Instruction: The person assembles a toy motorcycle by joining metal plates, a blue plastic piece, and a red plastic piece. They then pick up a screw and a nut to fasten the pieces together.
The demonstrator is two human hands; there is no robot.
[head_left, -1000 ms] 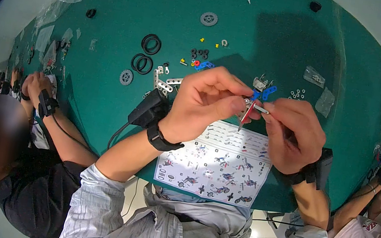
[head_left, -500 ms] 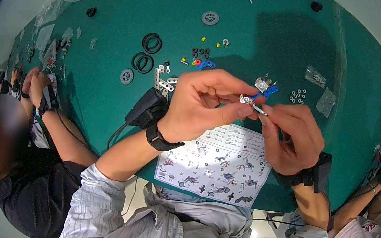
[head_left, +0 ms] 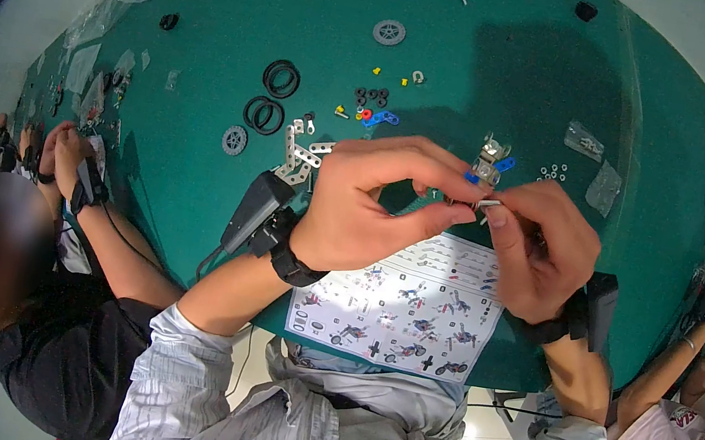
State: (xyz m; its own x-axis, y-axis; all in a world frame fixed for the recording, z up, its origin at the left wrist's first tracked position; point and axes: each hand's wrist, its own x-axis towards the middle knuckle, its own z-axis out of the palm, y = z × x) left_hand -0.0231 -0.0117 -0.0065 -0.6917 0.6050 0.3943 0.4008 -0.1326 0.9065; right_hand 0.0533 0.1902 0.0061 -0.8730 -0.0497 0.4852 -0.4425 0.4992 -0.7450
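Being pinched between the left hand (head_left: 373, 209) and right hand (head_left: 541, 252) at frame centre, the metal assembly (head_left: 489, 161) could have been dropped by a slip.

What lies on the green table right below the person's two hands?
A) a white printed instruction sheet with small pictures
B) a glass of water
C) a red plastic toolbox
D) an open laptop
A: the white printed instruction sheet lies on the green table beneath the left hand, which pinches a small metal-and-blue assembly, and the right hand, which pinches a thin metal rod.
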